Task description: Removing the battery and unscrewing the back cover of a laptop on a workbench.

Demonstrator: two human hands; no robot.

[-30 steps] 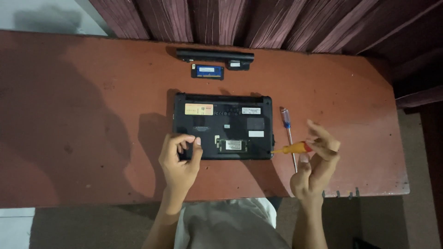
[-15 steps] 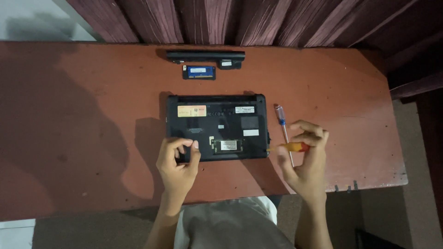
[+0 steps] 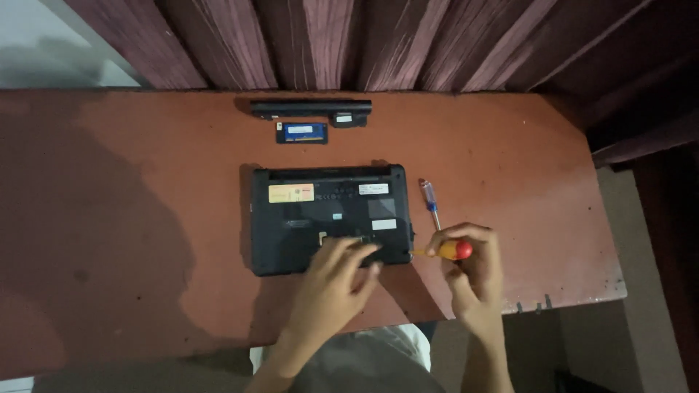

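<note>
A: Item held?
B: An orange-handled screwdriver [image 3: 450, 251] is pinched in the right hand [image 3: 470, 273], tip at the right edge of the black laptop [image 3: 329, 217], laid underside up.
A: Left hand [image 3: 331, 280]?
B: Fingers spread, pressed on the laptop's base panel.
A: Surroundings?
B: A blue-handled screwdriver [image 3: 430, 202], battery bar [image 3: 312, 109] and memory module [image 3: 301, 132] are noted on the matte red table [image 3: 131, 218].

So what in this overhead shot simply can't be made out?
- Head view: the left hand covers the near edge of the upturned black laptop.
- The tip of the orange-and-red-handled screwdriver, in the right hand, is too small and dim.
- The pale stickers' print is too small.
- The person's body is cut off by the bottom edge.
</note>
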